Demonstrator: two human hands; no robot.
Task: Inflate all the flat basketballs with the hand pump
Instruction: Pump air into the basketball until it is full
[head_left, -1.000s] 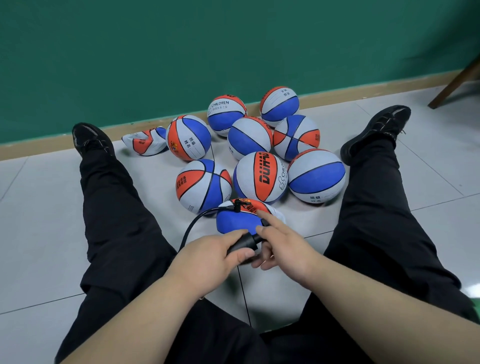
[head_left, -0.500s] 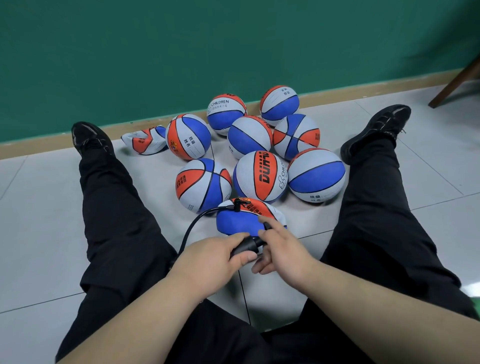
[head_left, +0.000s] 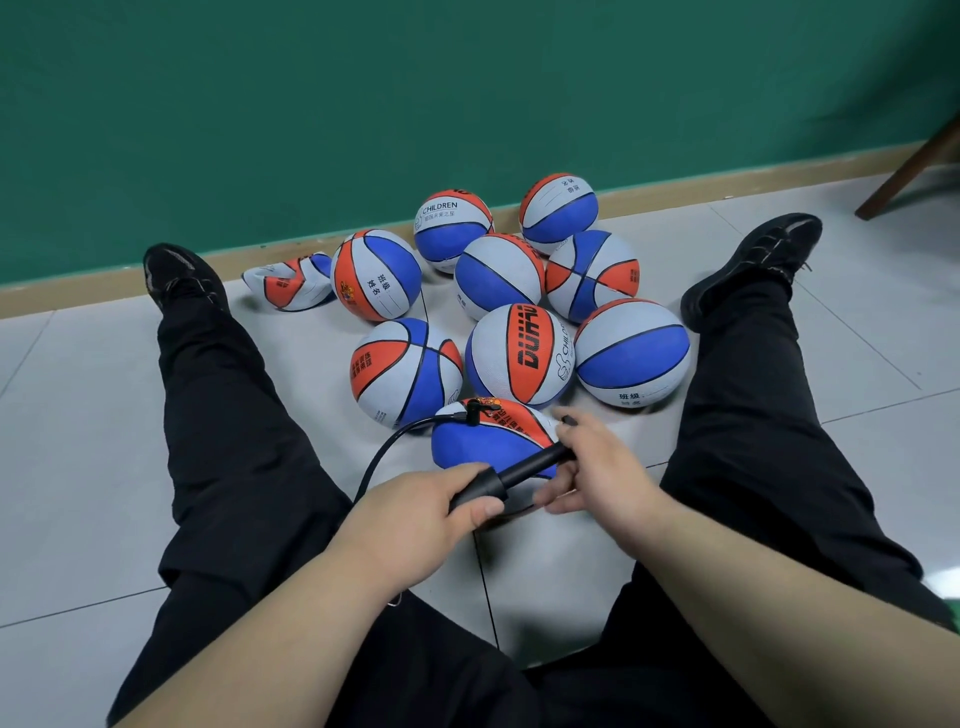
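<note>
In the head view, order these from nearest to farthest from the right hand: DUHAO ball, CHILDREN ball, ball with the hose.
From the right hand:
1. ball with the hose, just left of it
2. DUHAO ball, behind that
3. CHILDREN ball, back by the wall

inflated balls (head_left: 519, 353) crowd the floor ahead between both legs (head_left: 223, 415); bare tiles (head_left: 67, 441) lie open leftward.
</note>
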